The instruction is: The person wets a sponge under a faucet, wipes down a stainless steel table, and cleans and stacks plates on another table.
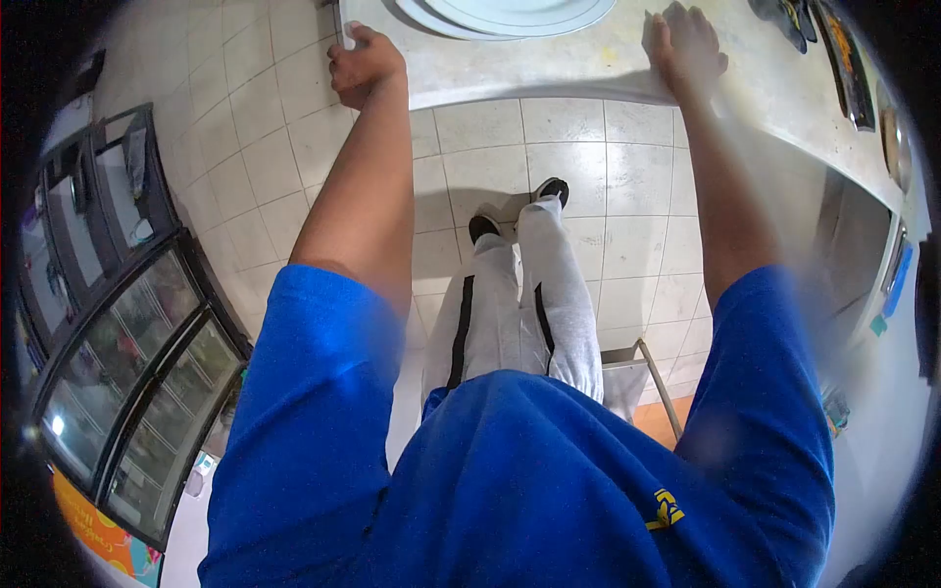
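At the left corner of a pale tabletop [549,64], my left hand [367,65] is closed, with a small white piece [348,37] showing by its thumb. Whether that piece is loose or part of the table edge is unclear. My right hand [686,49] rests near the table's front edge, fingers curled in and slightly blurred; what they hold, if anything, is hidden. Between the two hands, white plates [524,22] lie stacked at the top of the view, partly cut off.
Glass-doored display fridges [127,363] stand along the left. Dark utensils [789,22] and a long tray with food [845,64] sit on the right of the table. Below, a metal-legged stool or stand [627,367] is beside my legs on the tiled floor [627,235].
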The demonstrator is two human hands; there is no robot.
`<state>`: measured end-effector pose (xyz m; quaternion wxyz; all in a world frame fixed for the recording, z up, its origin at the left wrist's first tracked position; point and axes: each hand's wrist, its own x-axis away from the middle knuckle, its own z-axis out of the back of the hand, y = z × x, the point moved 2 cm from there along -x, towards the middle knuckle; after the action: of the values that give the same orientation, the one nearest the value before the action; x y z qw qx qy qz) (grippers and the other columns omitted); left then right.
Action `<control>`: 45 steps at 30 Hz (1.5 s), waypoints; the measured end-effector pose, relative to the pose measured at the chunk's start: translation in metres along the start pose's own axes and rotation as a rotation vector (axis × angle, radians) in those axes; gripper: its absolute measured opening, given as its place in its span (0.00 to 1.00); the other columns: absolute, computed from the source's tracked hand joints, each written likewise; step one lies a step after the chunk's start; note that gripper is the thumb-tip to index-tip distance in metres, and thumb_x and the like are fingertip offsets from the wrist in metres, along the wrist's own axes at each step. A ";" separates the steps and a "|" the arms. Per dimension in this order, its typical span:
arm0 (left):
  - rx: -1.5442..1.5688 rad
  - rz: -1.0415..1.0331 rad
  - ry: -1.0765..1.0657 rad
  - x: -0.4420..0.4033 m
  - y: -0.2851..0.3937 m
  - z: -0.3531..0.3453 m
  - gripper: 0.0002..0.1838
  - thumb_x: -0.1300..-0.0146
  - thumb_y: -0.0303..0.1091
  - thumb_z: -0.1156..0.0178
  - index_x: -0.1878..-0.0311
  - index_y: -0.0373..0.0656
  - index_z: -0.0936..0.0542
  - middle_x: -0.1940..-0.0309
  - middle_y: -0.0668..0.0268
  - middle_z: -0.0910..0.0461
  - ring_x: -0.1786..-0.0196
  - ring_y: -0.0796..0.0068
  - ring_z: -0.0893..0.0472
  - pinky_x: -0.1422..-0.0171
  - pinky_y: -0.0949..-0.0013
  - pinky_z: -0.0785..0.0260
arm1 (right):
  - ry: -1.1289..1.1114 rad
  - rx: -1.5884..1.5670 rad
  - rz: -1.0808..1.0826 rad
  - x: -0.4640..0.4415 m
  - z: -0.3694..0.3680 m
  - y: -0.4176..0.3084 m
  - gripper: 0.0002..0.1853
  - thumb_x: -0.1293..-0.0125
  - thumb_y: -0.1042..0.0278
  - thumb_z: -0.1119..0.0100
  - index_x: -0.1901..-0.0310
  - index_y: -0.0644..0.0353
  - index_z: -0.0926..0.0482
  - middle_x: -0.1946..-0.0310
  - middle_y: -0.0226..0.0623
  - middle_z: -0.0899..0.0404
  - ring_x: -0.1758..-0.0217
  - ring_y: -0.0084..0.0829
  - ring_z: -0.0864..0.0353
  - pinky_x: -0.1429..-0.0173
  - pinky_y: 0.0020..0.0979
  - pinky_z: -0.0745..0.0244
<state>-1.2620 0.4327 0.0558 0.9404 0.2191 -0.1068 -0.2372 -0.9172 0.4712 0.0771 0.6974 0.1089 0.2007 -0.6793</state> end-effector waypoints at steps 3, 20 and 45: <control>-0.013 0.007 -0.010 0.000 0.000 -0.001 0.31 0.41 0.56 0.59 0.51 0.36 0.28 0.58 0.51 0.23 0.55 0.52 0.23 0.52 0.53 0.32 | -0.009 0.028 0.036 0.002 -0.009 0.005 0.21 0.43 0.50 0.48 0.51 0.53 0.29 0.50 0.45 0.31 0.44 0.45 0.35 0.50 0.52 0.37; -0.057 0.010 -0.019 0.001 -0.004 -0.008 0.31 0.40 0.58 0.59 0.52 0.38 0.27 0.58 0.52 0.23 0.54 0.52 0.23 0.51 0.53 0.32 | -0.142 -0.009 -0.115 0.013 -0.047 0.030 0.28 0.39 0.40 0.59 0.40 0.42 0.35 0.36 0.34 0.44 0.32 0.35 0.49 0.36 0.60 0.58; -0.073 -0.040 0.044 -0.001 -0.001 -0.010 0.28 0.38 0.55 0.60 0.62 0.35 0.25 0.63 0.52 0.23 0.59 0.53 0.22 0.56 0.54 0.29 | -0.150 -0.022 -0.141 0.008 -0.031 0.019 0.27 0.39 0.44 0.57 0.41 0.47 0.34 0.37 0.38 0.43 0.32 0.36 0.48 0.37 0.59 0.56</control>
<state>-1.2605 0.4359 0.0467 0.9450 0.1918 -0.0732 -0.2547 -0.9022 0.4785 0.0438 0.6621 0.0358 0.1625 -0.7307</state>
